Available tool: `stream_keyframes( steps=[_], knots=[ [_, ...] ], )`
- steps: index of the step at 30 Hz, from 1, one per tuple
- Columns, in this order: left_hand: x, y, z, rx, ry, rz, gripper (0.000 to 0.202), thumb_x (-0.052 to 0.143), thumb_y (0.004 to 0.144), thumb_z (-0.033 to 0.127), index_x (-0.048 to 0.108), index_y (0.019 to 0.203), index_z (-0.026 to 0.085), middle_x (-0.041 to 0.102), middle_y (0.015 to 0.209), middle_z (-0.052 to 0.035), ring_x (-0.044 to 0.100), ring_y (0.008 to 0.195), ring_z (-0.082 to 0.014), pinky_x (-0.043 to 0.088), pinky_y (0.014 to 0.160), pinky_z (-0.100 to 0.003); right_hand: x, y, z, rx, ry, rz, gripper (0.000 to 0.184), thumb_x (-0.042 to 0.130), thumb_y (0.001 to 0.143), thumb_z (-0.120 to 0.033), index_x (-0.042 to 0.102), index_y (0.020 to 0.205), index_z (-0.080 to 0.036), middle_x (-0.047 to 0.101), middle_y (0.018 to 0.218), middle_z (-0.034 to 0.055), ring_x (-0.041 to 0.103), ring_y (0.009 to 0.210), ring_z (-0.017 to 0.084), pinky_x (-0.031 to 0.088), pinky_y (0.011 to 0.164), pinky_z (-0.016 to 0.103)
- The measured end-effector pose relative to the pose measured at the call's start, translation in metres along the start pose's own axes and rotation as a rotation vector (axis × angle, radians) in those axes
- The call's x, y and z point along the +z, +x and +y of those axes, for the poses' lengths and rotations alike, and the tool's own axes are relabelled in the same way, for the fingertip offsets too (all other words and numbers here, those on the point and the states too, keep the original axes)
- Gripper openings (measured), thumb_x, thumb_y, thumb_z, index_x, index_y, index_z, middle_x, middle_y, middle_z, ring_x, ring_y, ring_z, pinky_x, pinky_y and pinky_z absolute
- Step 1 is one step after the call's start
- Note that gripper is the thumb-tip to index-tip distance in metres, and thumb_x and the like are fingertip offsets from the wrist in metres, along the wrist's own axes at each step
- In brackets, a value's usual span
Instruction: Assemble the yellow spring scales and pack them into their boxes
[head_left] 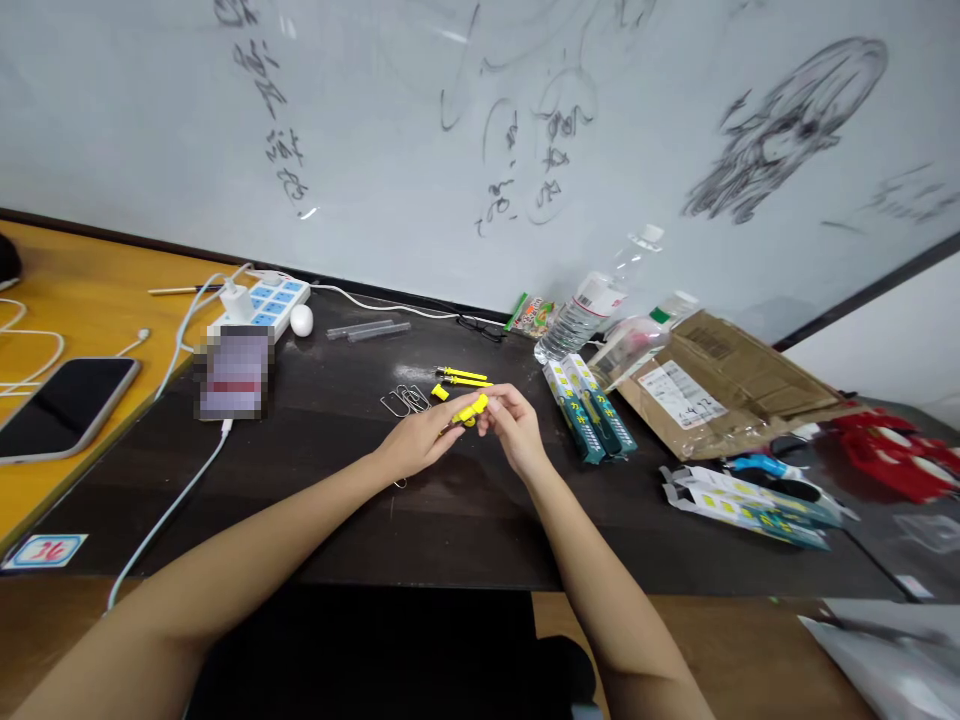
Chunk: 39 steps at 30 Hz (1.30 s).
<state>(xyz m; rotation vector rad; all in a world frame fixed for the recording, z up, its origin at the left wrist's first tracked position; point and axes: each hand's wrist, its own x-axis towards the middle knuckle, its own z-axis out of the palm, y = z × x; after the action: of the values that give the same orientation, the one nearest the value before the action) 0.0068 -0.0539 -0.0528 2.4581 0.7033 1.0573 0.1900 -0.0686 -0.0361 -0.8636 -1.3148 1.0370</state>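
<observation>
My left hand (418, 440) and my right hand (514, 425) meet over the dark tabletop. Between their fingertips is a small yellow plastic piece (471, 411), its exact kind too small to make out. Both hands are closed on it, the right one pinching its right end. Just beyond the fingers lie two thin yellow sticks (465, 380) with dark, narrow tips. A short yellow cap-like piece (440, 392) sits left of them. Beside that is a loose pile of bent metal wire hooks (406, 400). One more bit of wire shows below my left hand.
Slim green-and-yellow boxes (600, 405) and a water bottle (581, 315) stand to the right, before a cardboard parcel (720, 385). Opened boxes (754, 508) lie nearer. At left are a charging phone (235, 375) and a power strip (274, 300). A whiteboard (375, 130) borders the back.
</observation>
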Motion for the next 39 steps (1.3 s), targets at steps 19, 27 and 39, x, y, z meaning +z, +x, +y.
stream_keyframes(
  steps=[19, 27, 39],
  knots=[
    [0.005, 0.0, -0.005, 0.145, 0.051, 0.033, 0.054, 0.043, 0.093, 0.024, 0.025, 0.144, 0.026, 0.056, 0.131, -0.0076, 0.059, 0.112, -0.018, 0.05, 0.092, -0.033, -0.002, -0.001, -0.002, 0.009, 0.061, -0.046, 0.023, 0.067, 0.078, -0.038, 0.055, 0.084, -0.02, 0.054, 0.059, -0.0066, 0.051, 0.045, 0.007, 0.044, 0.046, 0.02],
    [0.005, -0.001, -0.004, 0.146, 0.036, 0.018, 0.054, 0.042, 0.093, 0.024, 0.025, 0.144, 0.026, 0.054, 0.134, -0.0074, 0.057, 0.115, -0.0183, 0.049, 0.095, -0.034, -0.001, 0.0, -0.002, 0.008, 0.046, -0.039, 0.024, 0.07, 0.075, -0.037, 0.053, 0.076, -0.019, 0.055, 0.06, -0.0058, 0.05, 0.043, 0.006, 0.042, 0.044, 0.02],
    [0.003, -0.002, -0.005, 0.194, -0.002, 0.086, 0.055, 0.044, 0.093, 0.022, 0.025, 0.144, 0.026, 0.055, 0.133, -0.0082, 0.058, 0.114, -0.018, 0.05, 0.093, -0.032, 0.0, -0.006, -0.002, 0.023, 0.0, -0.071, 0.024, 0.067, 0.077, -0.038, 0.061, 0.089, -0.018, 0.059, 0.065, -0.003, 0.052, 0.049, 0.008, 0.045, 0.05, 0.023]
  ],
)
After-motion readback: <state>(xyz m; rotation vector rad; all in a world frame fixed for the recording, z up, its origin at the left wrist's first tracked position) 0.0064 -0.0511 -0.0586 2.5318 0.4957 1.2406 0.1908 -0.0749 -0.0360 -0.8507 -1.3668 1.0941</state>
